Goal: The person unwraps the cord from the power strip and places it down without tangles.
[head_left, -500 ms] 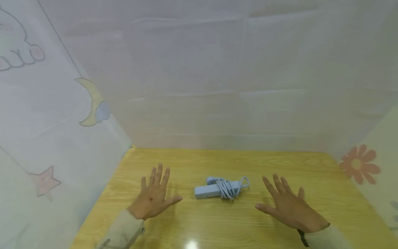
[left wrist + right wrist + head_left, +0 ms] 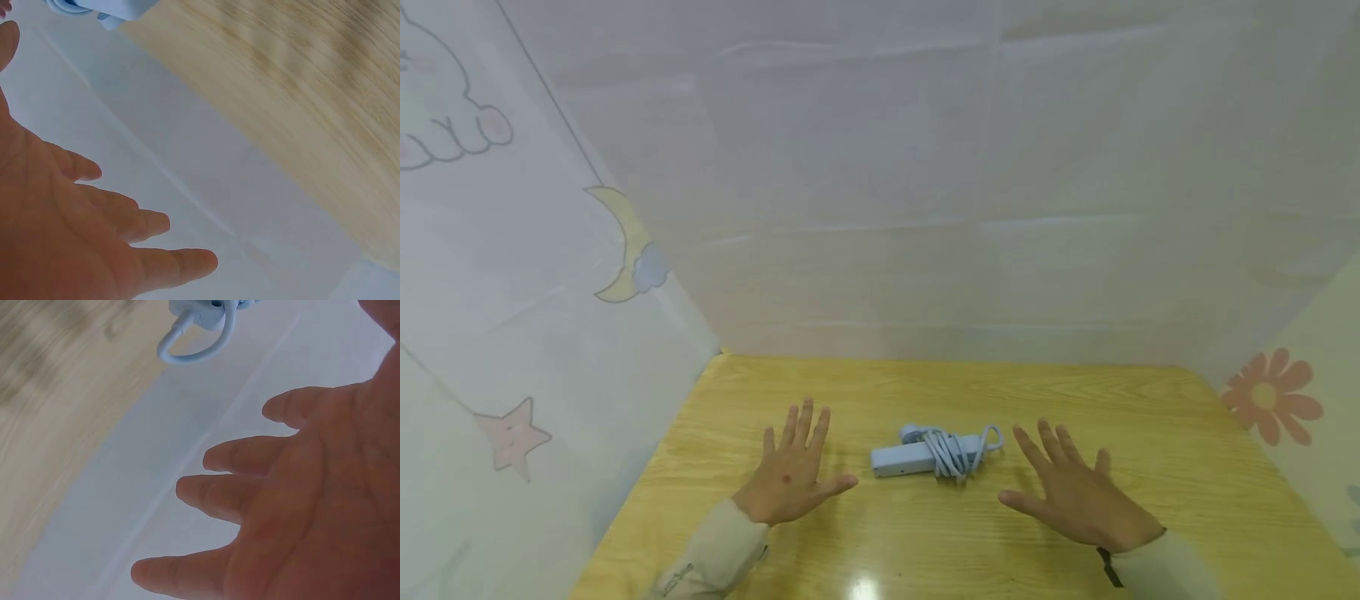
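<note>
A light blue power strip (image 2: 901, 459) lies on the wooden table, its cord (image 2: 951, 454) wound in loops around the right half. The plug (image 2: 911, 433) rests by its far side, and a loop of cord sticks out at the right end. To its left, my left hand (image 2: 786, 483) is held with fingers spread, palm down and holding nothing. My right hand (image 2: 1071, 496) is spread the same way on the other side, apart from the cord. Part of the strip (image 2: 203, 309) shows at the top of the right wrist view, and a corner of it (image 2: 128, 7) in the left wrist view.
The wooden table (image 2: 880, 542) reaches back to a pale hanging sheet (image 2: 865, 183). More sheet stands along the left side, printed with a moon (image 2: 625, 250) and a star (image 2: 518, 437). A printed flower (image 2: 1270, 396) marks the right side.
Both hands have moved inward, the left to the right and the right to the left, closer to the power strip. The strip stays where it was.
</note>
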{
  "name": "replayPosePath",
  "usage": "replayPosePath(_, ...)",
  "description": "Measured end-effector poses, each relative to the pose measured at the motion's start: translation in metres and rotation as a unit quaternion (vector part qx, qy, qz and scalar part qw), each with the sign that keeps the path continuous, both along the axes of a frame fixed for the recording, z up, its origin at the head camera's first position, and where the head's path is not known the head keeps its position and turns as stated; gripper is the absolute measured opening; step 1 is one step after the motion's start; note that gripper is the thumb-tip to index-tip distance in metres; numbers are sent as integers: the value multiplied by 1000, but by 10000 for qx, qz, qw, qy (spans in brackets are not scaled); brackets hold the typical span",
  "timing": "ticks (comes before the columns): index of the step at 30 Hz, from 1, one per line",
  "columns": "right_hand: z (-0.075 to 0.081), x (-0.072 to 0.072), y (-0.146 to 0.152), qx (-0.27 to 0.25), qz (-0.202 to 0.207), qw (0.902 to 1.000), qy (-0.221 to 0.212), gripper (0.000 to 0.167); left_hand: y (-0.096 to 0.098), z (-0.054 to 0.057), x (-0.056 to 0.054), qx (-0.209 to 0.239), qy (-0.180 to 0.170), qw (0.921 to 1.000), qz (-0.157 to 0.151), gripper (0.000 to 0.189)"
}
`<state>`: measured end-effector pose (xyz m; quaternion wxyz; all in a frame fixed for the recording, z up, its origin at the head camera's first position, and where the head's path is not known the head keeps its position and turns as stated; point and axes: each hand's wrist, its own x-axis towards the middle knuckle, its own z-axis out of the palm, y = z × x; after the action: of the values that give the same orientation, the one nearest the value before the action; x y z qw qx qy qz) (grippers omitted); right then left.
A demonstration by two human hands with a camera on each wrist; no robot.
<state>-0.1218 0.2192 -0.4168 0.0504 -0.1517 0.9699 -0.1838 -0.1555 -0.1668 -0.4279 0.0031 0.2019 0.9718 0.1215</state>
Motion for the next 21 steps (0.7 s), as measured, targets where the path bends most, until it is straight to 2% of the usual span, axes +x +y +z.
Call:
replayPosePath(6, -1, -1, -4, -51, 45, 9998, -177, 94, 5, -1, 0, 82, -61, 9999, -41, 101)
replayPosePath(17, -3, -4, -12, 54, 199, 9997, -153, 93, 7, -11, 0, 73, 76, 9998, -175, 101)
replayPosePath(21, -5, -5, -14, 70, 225, 9995, -200, 93, 10, -14, -1, 114, -52, 9998, -170, 101)
